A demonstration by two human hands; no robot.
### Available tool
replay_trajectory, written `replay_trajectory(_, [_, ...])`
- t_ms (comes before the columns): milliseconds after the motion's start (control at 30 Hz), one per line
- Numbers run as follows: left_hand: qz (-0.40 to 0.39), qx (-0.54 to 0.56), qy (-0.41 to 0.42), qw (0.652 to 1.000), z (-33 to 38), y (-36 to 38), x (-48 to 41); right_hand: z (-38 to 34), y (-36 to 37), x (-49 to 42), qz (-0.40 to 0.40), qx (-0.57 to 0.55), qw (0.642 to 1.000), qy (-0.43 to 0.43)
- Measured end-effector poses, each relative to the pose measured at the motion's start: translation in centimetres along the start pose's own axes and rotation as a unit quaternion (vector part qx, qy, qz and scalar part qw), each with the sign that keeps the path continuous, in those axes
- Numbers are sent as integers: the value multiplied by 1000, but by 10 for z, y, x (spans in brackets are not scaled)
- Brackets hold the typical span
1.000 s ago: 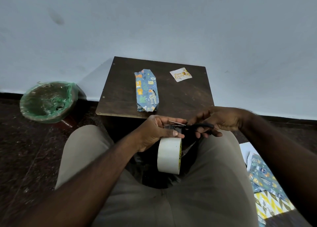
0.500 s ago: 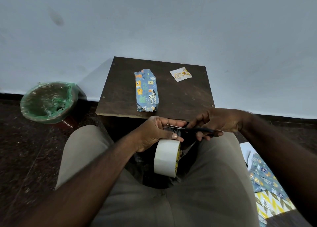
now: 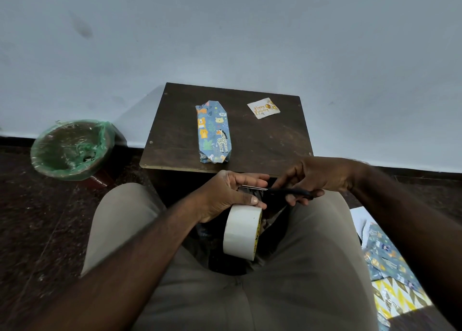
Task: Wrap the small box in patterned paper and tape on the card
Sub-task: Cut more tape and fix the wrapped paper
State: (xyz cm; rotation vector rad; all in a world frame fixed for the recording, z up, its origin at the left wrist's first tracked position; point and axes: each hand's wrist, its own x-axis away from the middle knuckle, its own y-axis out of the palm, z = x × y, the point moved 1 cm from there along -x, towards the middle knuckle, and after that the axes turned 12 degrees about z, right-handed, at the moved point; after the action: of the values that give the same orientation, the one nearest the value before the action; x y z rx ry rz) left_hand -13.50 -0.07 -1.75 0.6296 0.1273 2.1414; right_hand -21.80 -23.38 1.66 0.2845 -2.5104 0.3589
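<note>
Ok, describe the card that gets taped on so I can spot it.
Find the dark wooden table against the pale wall. The card lies flat near its far right corner, apart from the wrapped box. It is the small white square with gold birthday lettering, whereas the box is long and blue with animals.

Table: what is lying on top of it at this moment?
A wrapped box and a birthday card lie apart on the table, the card to the box's right. Anything beneath the box is covered. The tape and scissors are held off it.
</note>
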Motion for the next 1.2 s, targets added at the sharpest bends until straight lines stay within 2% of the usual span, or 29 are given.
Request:
replay_trajectory(467, [-11,-8,-13,1000,-1,-4,-2,10,6,-2,6,-46,999,8])
replay_trajectory(733, [-6,-20,-33,999,-4,-6,-4,7,6,4,18,-11,1000,7])
replay_trajectory(967, [-37,10,-26,999,-3,-6,-4,1,12,3,24,20,999,10])
replay_trajectory(1100, [-25,6,-25,999,-4,-8,-5,4,11,2,27,20,999,4])
replay_trajectory(1200, [7,9,-23,1000,-4,-10,-8,9,3,3,47,-28,998,-14])
